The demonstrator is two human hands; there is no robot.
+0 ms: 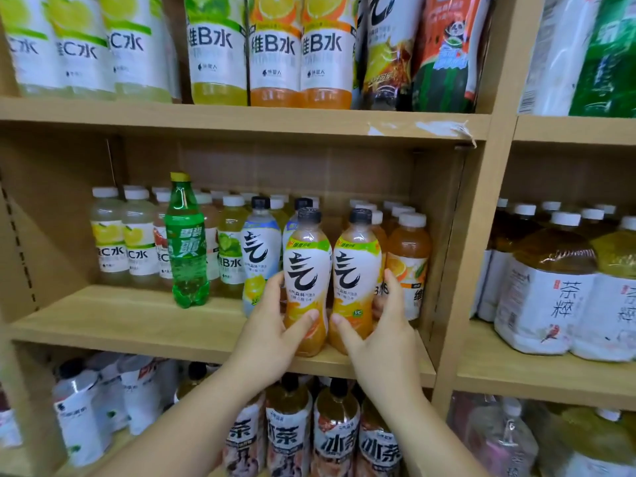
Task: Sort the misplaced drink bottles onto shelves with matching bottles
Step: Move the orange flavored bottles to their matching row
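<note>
Left hand and right hand each have fingers clamped low round one black-capped plastic bottle of orange drink, left bottle and right bottle, upright and side by side at the front of the middle wooden shelf, seemingly to group the matching pair.

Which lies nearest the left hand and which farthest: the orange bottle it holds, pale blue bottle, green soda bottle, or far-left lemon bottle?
1. Orange bottle, in the left hand's grip.
2. Pale blue bottle, just left, behind it.
3. Green soda bottle, further left, standing forward.
4. Lemon bottle, far left of the row.
</note>
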